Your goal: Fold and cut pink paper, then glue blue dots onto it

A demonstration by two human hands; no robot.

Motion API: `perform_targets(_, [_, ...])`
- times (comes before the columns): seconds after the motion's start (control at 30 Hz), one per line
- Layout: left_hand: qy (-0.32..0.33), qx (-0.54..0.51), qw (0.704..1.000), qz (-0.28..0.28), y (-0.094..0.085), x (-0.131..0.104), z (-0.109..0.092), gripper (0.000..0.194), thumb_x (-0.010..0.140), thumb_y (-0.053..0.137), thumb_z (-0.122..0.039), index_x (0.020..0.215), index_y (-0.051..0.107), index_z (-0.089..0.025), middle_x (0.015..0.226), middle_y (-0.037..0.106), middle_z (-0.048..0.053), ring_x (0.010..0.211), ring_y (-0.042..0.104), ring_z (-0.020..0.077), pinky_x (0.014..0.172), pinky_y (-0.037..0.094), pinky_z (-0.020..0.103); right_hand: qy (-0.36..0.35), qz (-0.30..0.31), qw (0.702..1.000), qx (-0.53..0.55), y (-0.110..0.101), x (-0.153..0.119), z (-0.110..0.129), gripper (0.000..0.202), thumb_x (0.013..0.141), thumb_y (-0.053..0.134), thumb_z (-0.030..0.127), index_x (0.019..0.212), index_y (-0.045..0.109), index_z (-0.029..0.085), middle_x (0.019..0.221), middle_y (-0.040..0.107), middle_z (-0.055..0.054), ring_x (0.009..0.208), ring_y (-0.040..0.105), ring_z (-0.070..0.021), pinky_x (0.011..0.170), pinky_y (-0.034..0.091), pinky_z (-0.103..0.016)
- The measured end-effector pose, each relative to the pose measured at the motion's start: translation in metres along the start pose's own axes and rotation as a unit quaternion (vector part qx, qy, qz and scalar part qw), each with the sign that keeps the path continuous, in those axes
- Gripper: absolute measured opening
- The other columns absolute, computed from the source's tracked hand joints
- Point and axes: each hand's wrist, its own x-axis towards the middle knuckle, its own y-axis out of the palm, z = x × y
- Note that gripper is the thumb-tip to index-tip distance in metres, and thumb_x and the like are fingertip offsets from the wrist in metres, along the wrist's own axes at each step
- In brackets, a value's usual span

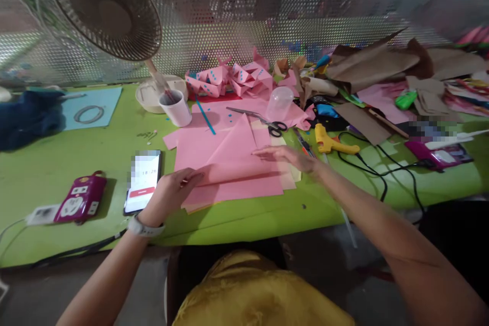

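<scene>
A pink paper sheet [233, 160], folded over with a point at its top, lies on more pink paper [244, 191] in front of me. My left hand [178, 186] is closed on the folded sheet's left edge, thumb and fingers together. Over the sheet's right side lies my right hand [284, 156], its fingers stretched out flat and holding nothing. Black-handled scissors [277, 127] rest just beyond the sheets, beside a clear plastic cup [280, 99]. Pale yellow paper [292, 178] sticks out under the pink stack.
A phone [144, 181] and a purple power socket [82, 196] lie at left. Behind them stand a white cup [176, 109] and a fan [110, 12]. A yellow glue gun [334, 142] with black cable is at right. Pink paper pieces [229, 79] and brown paper [374, 63] line the back.
</scene>
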Motion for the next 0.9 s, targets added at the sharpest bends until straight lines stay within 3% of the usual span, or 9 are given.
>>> perform_targets(0.07, [-0.018,0.016,1.000,-0.010,0.001,0.007,-0.002,0.033,0.093,0.047,-0.042,0.072,0.058,-0.019,0.057,0.052,-0.003,0.051,0.045,0.0112,0.051,0.032,0.024,0.023,-0.056,0.998,0.033,0.002,0.000,0.002,0.046,0.094,0.034,0.045,0.116,0.067,0.022,0.128,0.064,-0.007,0.123,0.054,-0.0242,0.104,0.040,-0.043])
perform_targets(0.17, [-0.033,0.014,0.999,-0.017,0.003,0.014,0.000,0.034,0.093,0.046,-0.041,0.067,0.050,-0.019,0.056,0.046,-0.004,0.052,0.042,0.0113,0.052,0.029,0.024,0.062,-0.081,0.994,0.032,0.013,0.004,0.008,0.041,0.086,0.052,0.055,0.101,0.070,0.022,0.106,0.070,-0.007,0.105,0.062,-0.0257,0.089,0.047,-0.038])
perform_targets(0.23, [-0.045,0.002,0.999,-0.016,0.005,0.016,0.003,0.033,0.092,0.046,-0.041,0.068,0.049,-0.020,0.058,0.046,-0.004,0.054,0.042,0.0116,0.053,0.029,0.025,0.077,-0.107,0.991,0.019,0.023,0.010,0.009,0.040,0.080,0.060,0.059,0.087,0.070,0.021,0.087,0.069,-0.005,0.086,0.063,-0.0234,0.076,0.047,-0.033])
perform_targets(0.33, [-0.054,-0.005,0.998,-0.031,0.009,0.018,0.008,0.031,0.092,0.047,-0.040,0.069,0.049,-0.020,0.061,0.048,-0.003,0.056,0.043,0.0123,0.055,0.030,0.025,0.085,-0.188,0.978,-0.036,0.035,0.020,0.006,0.045,0.078,0.059,0.065,0.069,0.062,0.021,0.070,0.060,-0.002,0.071,0.056,-0.0197,0.065,0.041,-0.030])
perform_targets(0.6, [-0.058,0.025,0.996,-0.059,0.015,0.025,0.013,0.027,0.091,0.047,-0.035,0.068,0.048,-0.020,0.063,0.048,-0.001,0.057,0.043,0.0134,0.057,0.030,0.027,0.121,-0.253,0.927,-0.249,0.042,0.039,-0.007,0.051,0.085,0.046,0.066,0.059,0.043,0.022,0.059,0.049,-0.001,0.054,0.039,-0.0147,0.053,0.025,-0.029])
perform_targets(0.9, [-0.091,0.085,0.990,-0.072,0.019,0.026,0.008,0.027,0.093,0.046,-0.037,0.073,0.050,-0.020,0.065,0.050,0.000,0.058,0.044,0.0149,0.056,0.028,0.026,0.157,-0.261,0.884,-0.356,0.048,0.044,-0.009,0.053,0.091,0.035,0.066,0.073,0.056,0.021,0.068,0.063,-0.006,0.055,0.048,-0.0176,0.052,0.020,-0.028])
